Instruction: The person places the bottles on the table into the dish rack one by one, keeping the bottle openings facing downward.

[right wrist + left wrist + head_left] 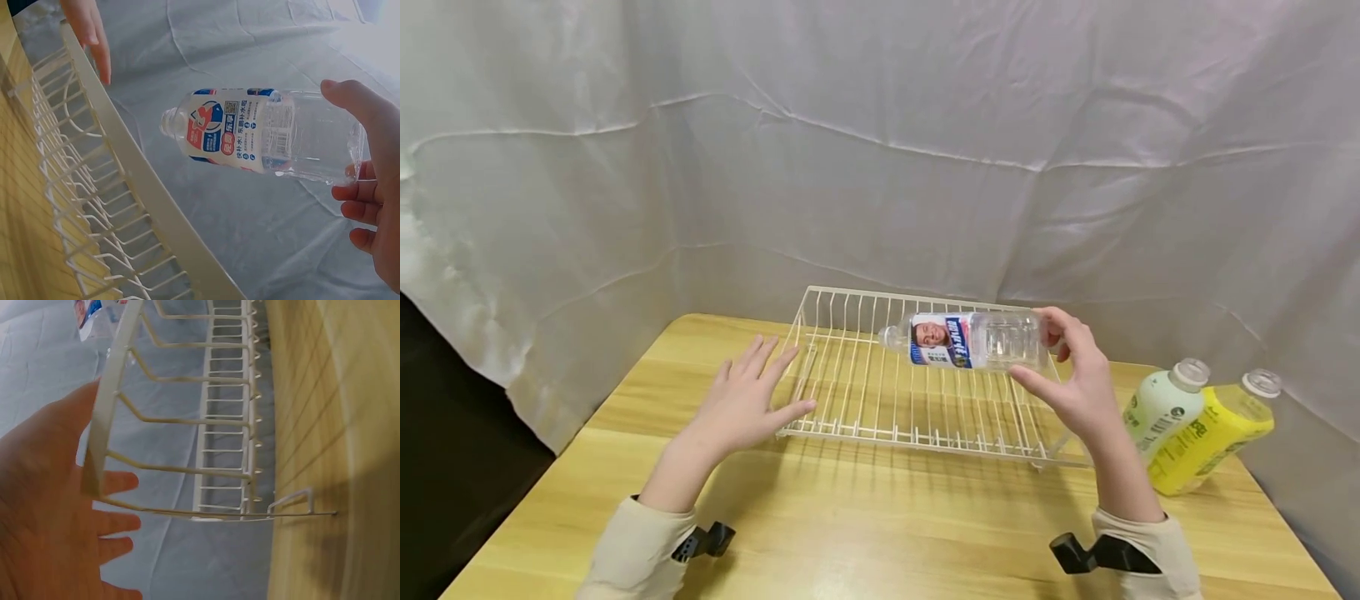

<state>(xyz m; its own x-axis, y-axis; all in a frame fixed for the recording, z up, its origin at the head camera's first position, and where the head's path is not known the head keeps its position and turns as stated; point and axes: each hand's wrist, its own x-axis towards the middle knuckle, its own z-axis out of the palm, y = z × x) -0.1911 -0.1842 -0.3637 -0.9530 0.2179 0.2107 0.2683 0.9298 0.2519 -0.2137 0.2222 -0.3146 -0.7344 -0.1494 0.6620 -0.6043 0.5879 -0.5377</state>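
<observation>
Bottle: clear bottle (973,340) lies on its side in the air, long way going left to right, cap end to the left, bottom end in the right hand
Bottle look: see-through plastic, white cap, blue, white and red label with a face on it
Where it is: up above the wire rack (850,392), over its back right part, not touching it
Right hand: right hand (1078,379) holds the bottom end of the clear bottle, thumb on the near side, fingers curled round the far side
Left hand: left hand (745,404) lies flat with fingers spread and straight, at the left edge of the wire rack, holding nothing
Table: wooden table (865,525) under it all
Rack: one white wire rack, flat on the table between the two hands
Other bottles: one green bottle (1161,412) and one yellow bottle (1213,433), lying side by side, touching, on the right of the rack
Count: three bottles, one rack, two hands
Back: white cloth (880,150) hangs behind the table
</observation>
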